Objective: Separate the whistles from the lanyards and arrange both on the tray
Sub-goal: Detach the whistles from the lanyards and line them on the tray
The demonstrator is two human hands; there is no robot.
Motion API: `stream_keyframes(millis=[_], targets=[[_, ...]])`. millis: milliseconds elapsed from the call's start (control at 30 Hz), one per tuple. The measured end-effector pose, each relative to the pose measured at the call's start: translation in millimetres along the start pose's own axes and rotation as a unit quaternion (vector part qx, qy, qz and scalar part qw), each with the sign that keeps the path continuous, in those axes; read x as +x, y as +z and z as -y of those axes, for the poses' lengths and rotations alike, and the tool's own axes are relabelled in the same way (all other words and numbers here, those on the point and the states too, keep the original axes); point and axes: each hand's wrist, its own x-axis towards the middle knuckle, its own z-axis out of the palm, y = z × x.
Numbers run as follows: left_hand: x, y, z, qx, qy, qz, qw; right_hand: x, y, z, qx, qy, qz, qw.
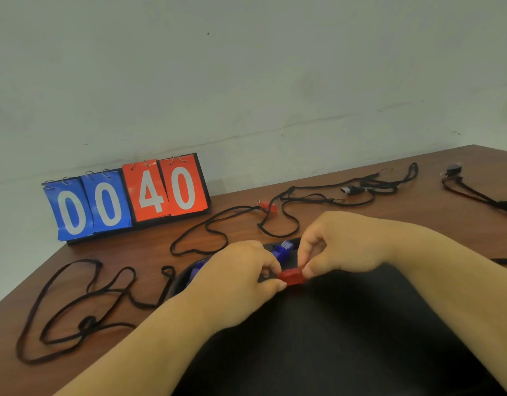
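Observation:
A red whistle (292,276) is held over the black tray (346,332). My left hand (243,275) pinches its left end and my right hand (335,247) pinches its right end. Two blue whistles (282,248) (198,268) lie on the tray's far side, partly hidden behind my hands. A black lanyard (75,307) lies looped on the table at the left. Another red whistle (268,206) with its lanyard (218,227) lies beyond the tray. Further right lie a black whistle with tangled lanyards (352,190) and one more whistle with its lanyard (453,170).
A flip scoreboard (126,195) reading 00 40 stands at the back left against the pale wall. The brown table's left edge (26,284) runs diagonally. A dark strap end (503,261) shows at the right.

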Motion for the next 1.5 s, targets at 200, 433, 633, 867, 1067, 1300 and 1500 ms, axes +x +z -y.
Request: stream_keyframes(millis=[200,433,633,867,1067,1300,1500], targets=[[6.0,1.8,-2.0,0.054,0.012,0.005,0.998,1.4,-0.2,-6.8,0.072,0.061,-0.018,0.995],[4.5,-5.4,-8.1,0.068,0.003,-0.034,0.997,-18.0,-24.7,8.2,-0.051,0.061,-0.037,0.996],[22.9,-30.3,-8.8,0.091,-0.043,0.073,0.992,-16.2,-55.3,4.2,-0.164,0.046,0.013,0.985],[45.3,-18.5,-2.1,0.081,-0.074,0.136,0.985,9.7,-16.5,-40.4,-0.115,-0.024,0.028,0.993],[47.5,-0.5,3.5,0.047,-0.057,0.094,0.993,19.6,-8.1,-52.8,-0.120,-0.059,-0.050,0.990],[51.0,7.5,9.0,0.028,-0.063,0.036,0.997,28.3,-3.4,-60.6,-0.095,-0.060,-0.099,0.989],[54.2,11.6,3.4,0.028,-0.069,0.005,0.997,35.2,-0.6,-65.3,-0.089,-0.048,-0.131,0.986]])
